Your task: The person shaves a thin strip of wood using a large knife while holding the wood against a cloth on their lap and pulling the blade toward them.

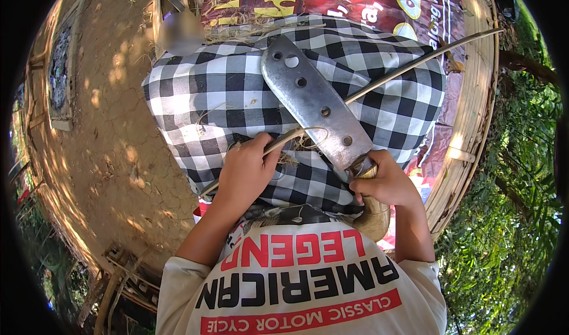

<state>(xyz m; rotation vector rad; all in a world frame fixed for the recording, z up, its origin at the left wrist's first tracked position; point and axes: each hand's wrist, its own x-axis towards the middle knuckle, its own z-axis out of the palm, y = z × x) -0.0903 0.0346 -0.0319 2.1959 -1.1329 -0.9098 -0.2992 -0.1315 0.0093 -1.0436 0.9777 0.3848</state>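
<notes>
My right hand [388, 181] is wrapped around the curved brown handle [374, 217] of a broad metal cleaver [313, 96]. Several round holes run along its blade, which points up and to the left. A long thin stick [403, 72], perhaps bamboo or rattan, passes under the blade. Closed around the stick's lower left part is my left hand [249, 166]. Beside the blade, a thin curled shaving [317, 134] hangs near the stick. Black-and-white checked cloth [201, 101] covers my lap beneath both hands.
Beyond the cloth lies a dark red printed banner [255, 6] with loose plant fibres on it. A bamboo platform edge [459, 151] curves along the right, with green foliage [504, 216] outside it. Cracked bare earth [112, 139] lies left, near a wooden frame [66, 68].
</notes>
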